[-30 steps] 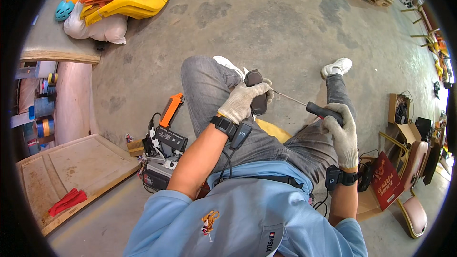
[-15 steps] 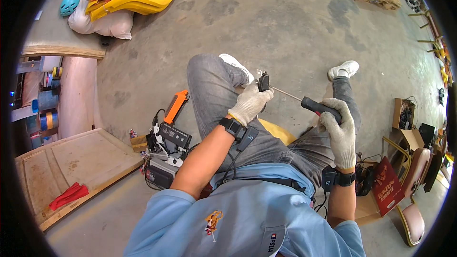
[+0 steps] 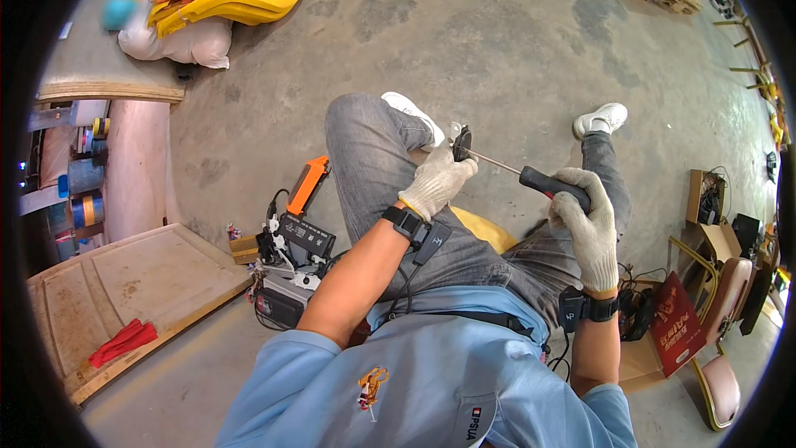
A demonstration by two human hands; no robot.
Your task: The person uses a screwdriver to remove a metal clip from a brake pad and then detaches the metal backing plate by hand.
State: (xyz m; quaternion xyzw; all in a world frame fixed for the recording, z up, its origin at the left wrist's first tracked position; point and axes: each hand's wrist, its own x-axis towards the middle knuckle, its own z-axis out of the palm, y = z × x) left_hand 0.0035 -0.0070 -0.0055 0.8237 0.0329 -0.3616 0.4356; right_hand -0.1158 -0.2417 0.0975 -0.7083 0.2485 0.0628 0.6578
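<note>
1. The small black, hard-looking part [image 3: 463, 142] is held up in the left hand [image 3: 439, 182], which is covered by an off-white knit glove. It's seen just beside the white shoe [image 3: 412, 116] on the left foot, poking out past the fingers, which are closed around its lower end.
2. The black-and-red-handled screwdriver with a long thin metal shaft [image 3: 543, 183] is gripped by its handle in the matching gloved right hand [image 3: 590, 220], shaft aimed at the part.
3. Handling-wise, the part would be guessed as light and stiff, probably plastic, maybe a bit slippery against knit fabric. It's best pinched by its edges, with fingers kept out of the tip's line. The screwdriver should feel rigid and is best held by that chunky handle.
4. Much of the part is hidden by the left fingers. Whether the tip is actually seated can't be told, and the tiny pale tab [image 3: 455, 129] can't be identified.
</note>
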